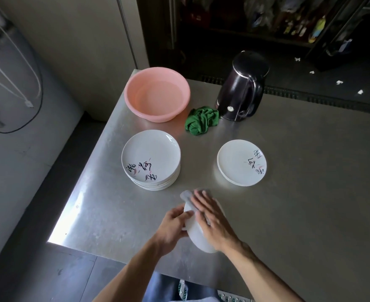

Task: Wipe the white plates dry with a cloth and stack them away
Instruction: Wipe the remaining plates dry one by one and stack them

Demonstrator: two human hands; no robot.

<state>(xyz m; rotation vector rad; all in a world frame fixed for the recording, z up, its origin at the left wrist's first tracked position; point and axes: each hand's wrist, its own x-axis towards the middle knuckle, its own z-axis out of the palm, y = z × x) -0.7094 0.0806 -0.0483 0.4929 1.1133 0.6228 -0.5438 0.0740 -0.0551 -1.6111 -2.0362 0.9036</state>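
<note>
Curled round the rim, the left hand (172,225) grips a white plate (199,239) and holds it tilted, its face turned to the right. The right hand (212,216) lies flat on that face, fingers straight and close together, pressing a pale cloth (187,195) against it. A crumpled fold of the cloth shows past the fingertips, over the plate's top edge. Whether the plate's lower edge touches the table (310,203) cannot be told.

The plate is held on the near side of the stack (151,158), a little to its right. The stack is several round plates deep, smooth, white and glazed. Its shallow top plate is painted with black brush characters and pinkish leaves. Right of the stack, well apart from it, sits a short stack (241,162) of the same ware, only a few plates high. Beyond the stack, near it, stands a round pink plastic basin (156,93) with smooth walls. Beyond the stack and to its right lies a green rag (202,120), bunched in soft folds, just beside the foot of a dark, glossy kettle (241,88) with a loop handle. Under them all the table is dull brushed steel, with bright glare along its edge left of the stack.
</note>
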